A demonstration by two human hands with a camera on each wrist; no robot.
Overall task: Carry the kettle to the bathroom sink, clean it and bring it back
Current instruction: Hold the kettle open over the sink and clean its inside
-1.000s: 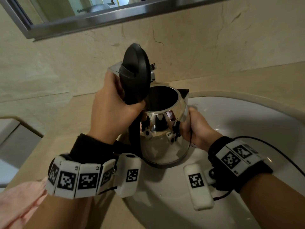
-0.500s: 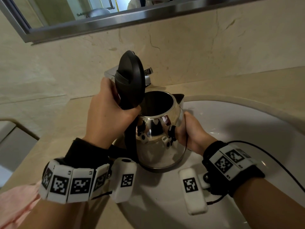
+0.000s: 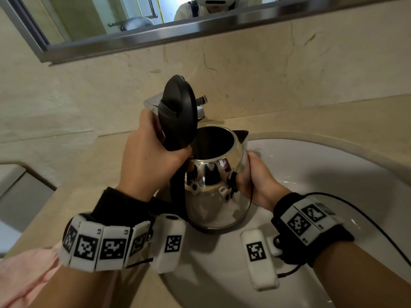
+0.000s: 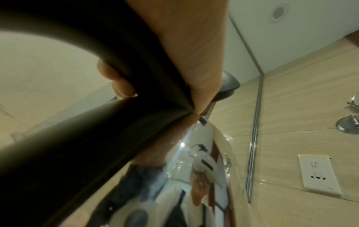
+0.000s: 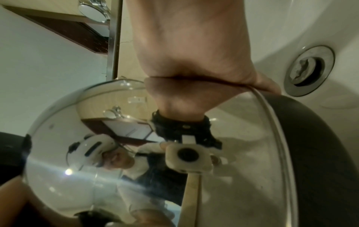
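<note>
A shiny steel kettle (image 3: 213, 201) hangs upright over the left side of the white sink (image 3: 322, 174). Its black lid (image 3: 178, 107) stands open and the inside looks dark. My left hand (image 3: 146, 165) grips the top of the black handle (image 4: 97, 138), fingers curled round it. My right hand (image 3: 255, 178) holds the kettle's right flank, palm against the steel (image 5: 97, 138) just above the black base (image 5: 320, 153). The right hand's fingers are hidden behind the body.
A chrome faucet (image 3: 200, 101) stands behind the open lid, against the beige marble wall. The mirror frame (image 3: 133, 38) runs above it. The sink drain (image 5: 309, 70) lies below my right hand. A wall socket (image 4: 318, 175) is at the side. A pink cloth (image 3: 24, 270) lies at the lower left.
Both hands keep their holds and the kettle stays over the sink's left side. The head view has tilted up a little, showing more of the mirror.
</note>
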